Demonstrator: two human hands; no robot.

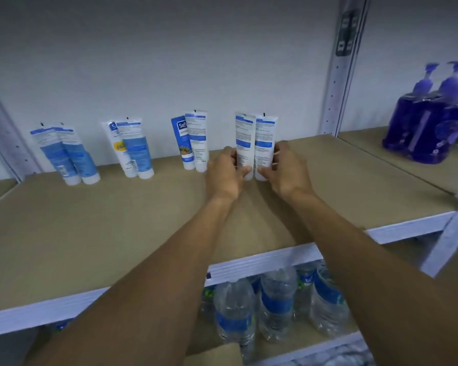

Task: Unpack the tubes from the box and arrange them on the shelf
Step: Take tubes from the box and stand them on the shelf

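Steadying two tubes point(245, 143) upright between fingers | left hand point(224, 173), right hand point(286, 170) each pinching one | I'm planning slow release.

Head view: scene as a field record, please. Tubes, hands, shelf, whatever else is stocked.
shelf: tan board, white front rail
placed tubes: first pair, second pair, third pair, in a row along the back, cap down
being placed: left tube and right tube, side by side, cap down
left hand: grips left tube
right hand: grips right tube
next bay: purple pump bottles
shelf below: water bottles
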